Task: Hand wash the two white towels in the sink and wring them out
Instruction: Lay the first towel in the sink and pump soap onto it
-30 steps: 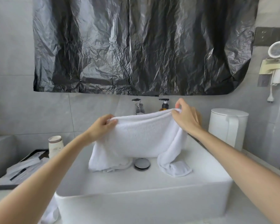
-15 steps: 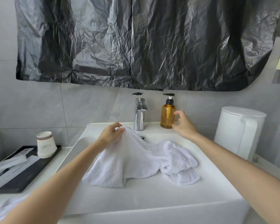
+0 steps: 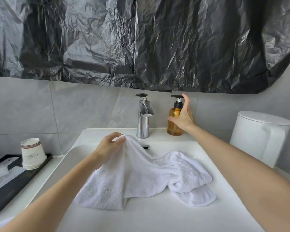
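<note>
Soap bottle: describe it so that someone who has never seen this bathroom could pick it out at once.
Start at the white sink, under the black plastic sheet. On its back ledge stands a chrome tap; the soap bottle is just right of it, at the open right hand. It is the only amber thing there, with a black pump.

One view only, head-worn and wide-angle. It looks forward and down, square onto a grey tiled wall [image 3: 84, 106]. A crinkled black plastic sheet [image 3: 141, 41] fills the upper half of the frame, and an upright chrome tap [image 3: 143, 118] stands near centre. The white rectangular ceramic sink [image 3: 166, 218] spans the lower half at close range. Bare forearms enter from both lower corners, large against the lens. The left hand [image 3: 107, 146] sits centre-left, pinching a rumpled white terry towel [image 3: 141, 178]. The right hand [image 3: 184, 118] is right of centre.
</note>
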